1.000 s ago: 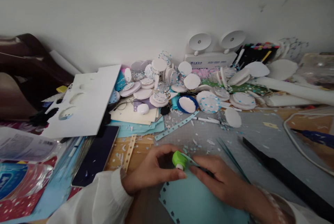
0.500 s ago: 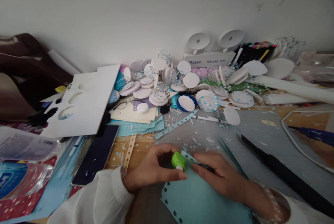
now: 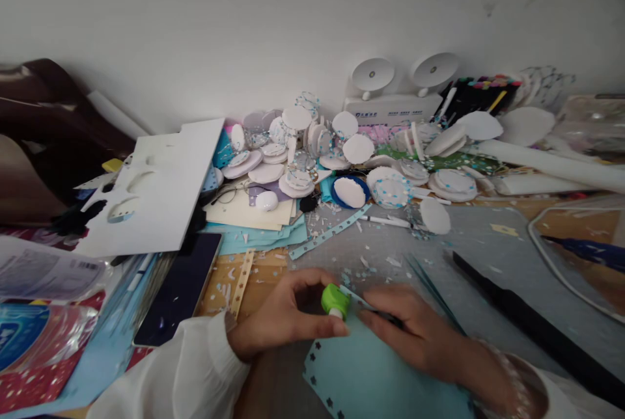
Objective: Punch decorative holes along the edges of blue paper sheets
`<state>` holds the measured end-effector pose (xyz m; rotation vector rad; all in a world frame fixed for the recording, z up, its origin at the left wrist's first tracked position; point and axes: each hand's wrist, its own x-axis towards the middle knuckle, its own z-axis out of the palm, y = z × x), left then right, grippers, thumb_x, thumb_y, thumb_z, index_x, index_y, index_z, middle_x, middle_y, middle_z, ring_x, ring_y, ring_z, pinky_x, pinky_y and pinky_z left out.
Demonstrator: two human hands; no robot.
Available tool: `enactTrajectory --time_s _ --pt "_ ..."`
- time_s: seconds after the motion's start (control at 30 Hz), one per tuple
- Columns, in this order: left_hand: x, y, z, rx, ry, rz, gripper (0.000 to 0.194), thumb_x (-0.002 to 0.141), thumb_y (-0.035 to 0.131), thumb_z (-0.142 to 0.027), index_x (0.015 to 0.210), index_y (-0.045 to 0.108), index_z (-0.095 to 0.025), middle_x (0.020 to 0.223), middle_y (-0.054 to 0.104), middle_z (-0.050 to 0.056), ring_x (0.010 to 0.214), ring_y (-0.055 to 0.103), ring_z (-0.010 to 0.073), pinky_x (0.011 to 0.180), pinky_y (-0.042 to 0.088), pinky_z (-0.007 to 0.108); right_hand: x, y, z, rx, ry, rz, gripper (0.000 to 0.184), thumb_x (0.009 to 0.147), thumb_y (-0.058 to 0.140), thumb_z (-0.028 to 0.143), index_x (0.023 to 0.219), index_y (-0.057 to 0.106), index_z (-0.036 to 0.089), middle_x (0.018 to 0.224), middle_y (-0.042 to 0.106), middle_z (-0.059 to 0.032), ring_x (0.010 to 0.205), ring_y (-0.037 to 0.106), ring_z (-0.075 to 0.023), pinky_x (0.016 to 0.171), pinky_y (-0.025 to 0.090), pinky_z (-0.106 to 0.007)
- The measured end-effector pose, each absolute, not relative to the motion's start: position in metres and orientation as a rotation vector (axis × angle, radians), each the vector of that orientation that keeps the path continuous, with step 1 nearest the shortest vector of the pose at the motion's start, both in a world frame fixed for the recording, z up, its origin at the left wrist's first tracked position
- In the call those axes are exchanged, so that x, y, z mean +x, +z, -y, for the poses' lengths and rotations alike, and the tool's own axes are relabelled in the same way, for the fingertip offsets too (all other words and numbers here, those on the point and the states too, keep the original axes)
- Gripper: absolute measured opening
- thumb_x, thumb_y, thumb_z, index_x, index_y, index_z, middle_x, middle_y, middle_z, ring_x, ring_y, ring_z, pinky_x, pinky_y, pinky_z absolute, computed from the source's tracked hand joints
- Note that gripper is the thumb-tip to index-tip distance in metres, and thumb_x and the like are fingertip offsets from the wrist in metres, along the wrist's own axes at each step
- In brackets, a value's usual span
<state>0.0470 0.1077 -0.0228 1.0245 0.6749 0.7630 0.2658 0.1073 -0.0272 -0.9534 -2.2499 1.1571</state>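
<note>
My left hand (image 3: 293, 315) is closed on a small green paper punch (image 3: 335, 300), its thumb at the white lower part. The punch sits at the top edge of a light blue sheet of paper (image 3: 375, 373). Flower-shaped holes run along the sheet's left edge. My right hand (image 3: 415, 328) grips the sheet near its upper edge, fingers pressed together. A thin dark tool (image 3: 389, 319), its kind hard to make out, also shows between those fingers. Grey cutting mat (image 3: 361, 263) lies under both hands, scattered with tiny paper scraps.
Many white discs (image 3: 359, 148) with blue-dotted wires pile up at the back. A black long-handled tool (image 3: 527, 321) lies right, near a white cable (image 3: 540, 250). On the left are a phone (image 3: 183, 289), a cut-out white board (image 3: 161, 191) and a plastic pack (image 3: 43, 334).
The sheet has shifted slightly to the right at the punch, and my right hand has moved slightly with it. My left hand and the punch stay nearly in place.
</note>
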Motion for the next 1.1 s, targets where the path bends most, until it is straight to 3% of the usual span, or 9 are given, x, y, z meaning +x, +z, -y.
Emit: enactTrajectory --time_s 0.7,0.9,1.03,1.1 --pt "0.050 -0.015 -0.101 1.196 0.716 -0.859 0.038 0.068 0.082 -0.036 0.074 0.052 -0.015 0.066 0.048 -0.003 0.062 0.040 0.0102 0.055 0.030 0.022 0.259 -0.029 -0.105 -1.032 1.196 2.268 0.039 0.098 0.041 0.036 0.063 0.034 0.021 0.059 0.041 0.0048 0.055 0.041 -0.0106 0.053 0.027 -0.026" --pt "0.047 -0.017 -0.100 1.205 0.705 -0.917 0.040 0.068 0.081 -0.040 0.081 0.053 -0.015 0.068 0.044 -0.003 0.063 0.038 0.0107 0.055 0.029 0.023 0.260 -0.025 -0.106 -1.037 1.219 2.264 0.038 0.098 0.040 0.036 0.064 0.038 0.021 0.060 0.046 0.0035 0.056 0.045 -0.0113 0.053 0.031 -0.025" --pt "0.048 -0.018 -0.102 1.247 0.728 -0.967 0.041 0.068 0.081 -0.043 0.080 0.054 -0.015 0.067 0.045 -0.003 0.063 0.038 0.0112 0.055 0.029 0.023 0.258 -0.019 -0.104 -1.044 1.190 2.168 0.018 0.091 0.051 0.036 0.084 0.056 0.021 0.081 0.062 -0.0026 0.075 0.059 -0.0177 0.068 0.046 -0.028" --pt "0.048 -0.017 -0.103 1.262 0.744 -0.989 0.040 0.067 0.081 -0.042 0.077 0.054 -0.015 0.067 0.047 -0.002 0.063 0.039 0.0114 0.056 0.030 0.023 0.256 -0.018 -0.104 -1.053 1.209 2.079 0.024 0.084 0.061 0.040 0.099 0.057 0.021 0.095 0.066 -0.0060 0.089 0.062 -0.0224 0.077 0.050 -0.032"
